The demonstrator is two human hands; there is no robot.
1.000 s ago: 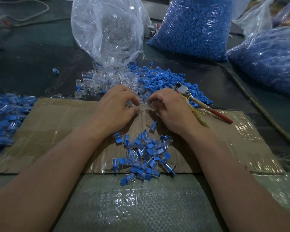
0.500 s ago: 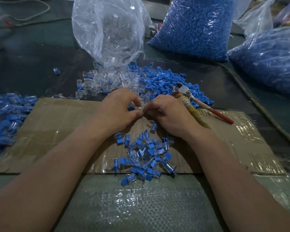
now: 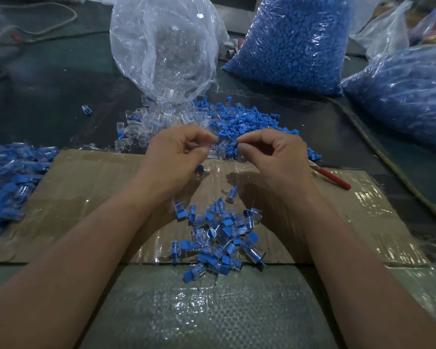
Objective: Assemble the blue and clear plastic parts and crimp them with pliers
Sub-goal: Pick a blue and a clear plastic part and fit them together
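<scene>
Blue-and-clear parts (image 3: 219, 235) lie heaped on the taped cardboard sheet (image 3: 86, 192).

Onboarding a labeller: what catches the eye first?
The left hand and right hand sit mid-frame, fingertips close but apart, beyond a heap of assembled blue-and-clear parts on the cardboard. Behind, bags of blue parts fill the upper right; a clear bag at top centre spills clear parts.

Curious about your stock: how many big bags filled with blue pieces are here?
2. An upright clear plastic bag of blue parts stands at the back, centre-right; a second blue-filled clear bag lies far right. Others may be hidden.
</scene>
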